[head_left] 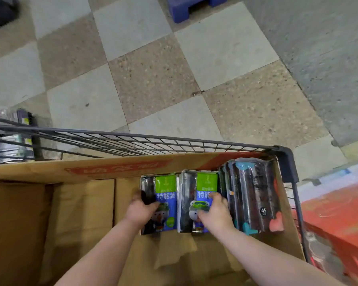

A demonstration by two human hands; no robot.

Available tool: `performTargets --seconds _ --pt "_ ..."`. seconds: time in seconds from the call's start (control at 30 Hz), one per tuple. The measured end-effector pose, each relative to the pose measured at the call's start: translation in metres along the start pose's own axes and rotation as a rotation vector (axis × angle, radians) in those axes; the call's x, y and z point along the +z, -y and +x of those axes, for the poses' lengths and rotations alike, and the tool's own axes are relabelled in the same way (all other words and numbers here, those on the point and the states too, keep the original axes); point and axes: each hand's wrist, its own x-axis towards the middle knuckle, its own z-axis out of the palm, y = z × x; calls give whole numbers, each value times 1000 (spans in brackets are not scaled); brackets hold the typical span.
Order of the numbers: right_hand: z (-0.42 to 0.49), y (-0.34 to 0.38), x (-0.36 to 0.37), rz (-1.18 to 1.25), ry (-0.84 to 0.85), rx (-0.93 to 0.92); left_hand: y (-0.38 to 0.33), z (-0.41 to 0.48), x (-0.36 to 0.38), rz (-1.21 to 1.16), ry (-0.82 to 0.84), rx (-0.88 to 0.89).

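Two green, blue and black packs with a cartoon bear stand side by side in an open cardboard box [81, 213] that sits in a wire cart [174, 143]. My left hand [140, 210] grips the left pack [165, 195], thumb round its left edge. My right hand [214, 211] grips the right pack [205, 187], fingers curled over its right edge. To their right stand several dark packs [254, 197] marked 45, pressed against the box's right wall.
The box's left half holds only bare cardboard. The cart's grey corner [287, 162] is at the right. A red carton [339, 215] lies beyond the cart's right side. A blue plastic stool [188, 8] stands on the checkered floor ahead. More packs [10, 137] sit at the far left.
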Motion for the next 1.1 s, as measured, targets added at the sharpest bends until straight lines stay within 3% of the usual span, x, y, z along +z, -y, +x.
performTargets --seconds 0.13,0.37,0.53,0.93,1.1 --pt "3 -1 7 33 -55 23 2 12 6 -255 -25 -54" --pt "7 1 13 -141 -2 16 0 11 16 73 -95 10" --pt "11 -3 14 260 56 90 10 1 17 15 -94 65" --pt "-67 -12 21 532 -55 57 50 -75 -27 -146 -50 275" --pt "-121 -20 11 689 -170 -63 55 -117 -55 -209 18 440"
